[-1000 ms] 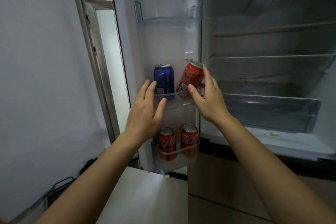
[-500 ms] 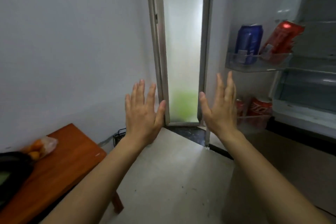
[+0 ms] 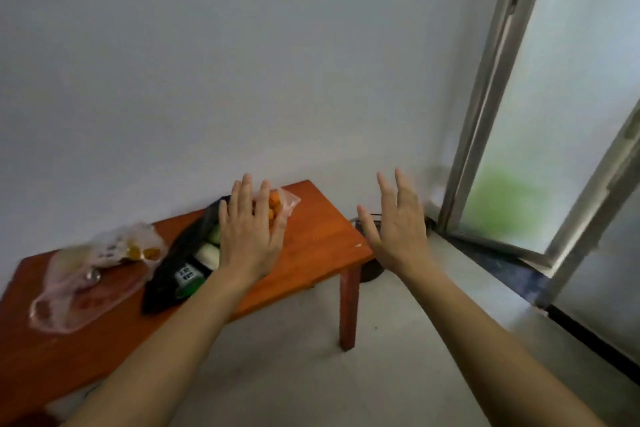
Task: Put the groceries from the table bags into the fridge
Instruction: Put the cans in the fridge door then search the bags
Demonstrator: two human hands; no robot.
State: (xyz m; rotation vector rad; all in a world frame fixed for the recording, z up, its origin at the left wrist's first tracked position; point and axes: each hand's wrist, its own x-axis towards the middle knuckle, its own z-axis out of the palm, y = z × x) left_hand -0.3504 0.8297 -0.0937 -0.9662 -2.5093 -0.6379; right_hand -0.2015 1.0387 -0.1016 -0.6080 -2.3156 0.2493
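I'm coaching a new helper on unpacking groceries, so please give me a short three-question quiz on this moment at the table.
1. True or false: the left hand is gripping a can.
2. Which bag shows small orange fruit at the far end of the wooden table? A) the black bag B) the clear bag C) neither
3. Fill in: the right hand is held over the ____, beside the table.

Key
1. False: both hands are open and empty, fingers spread.
2. B: the orange fruit shows through the clear bag, partly behind the left hand. Another clear bag lies at the table's near left.
3. Floor.
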